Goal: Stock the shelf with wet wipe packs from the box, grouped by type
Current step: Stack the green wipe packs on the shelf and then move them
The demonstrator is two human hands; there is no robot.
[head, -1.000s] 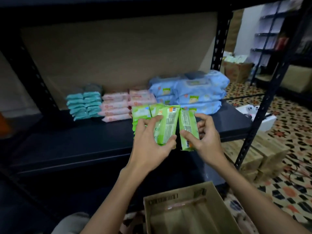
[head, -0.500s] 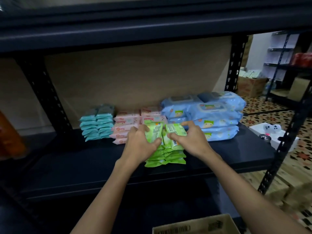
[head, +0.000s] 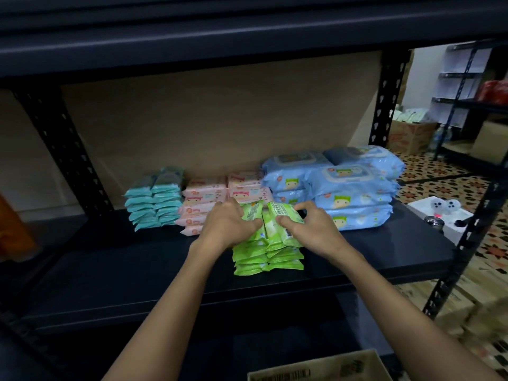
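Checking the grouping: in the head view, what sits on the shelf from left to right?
teal packs → pink packs → green packs, gripped by left hand and right hand → blue packs

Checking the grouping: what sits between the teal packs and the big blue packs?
In the head view, the pink packs lie between the teal packs and blue packs.

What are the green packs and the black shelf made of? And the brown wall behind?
Green packs: thin, shiny plastic film, probably; the ends look crimped.
Black shelf: likely painted metal, smooth with a dull sheen; its punched post suggests steel.
Brown wall: matte and flat, maybe cardboard or fibreboard; hard to tell.
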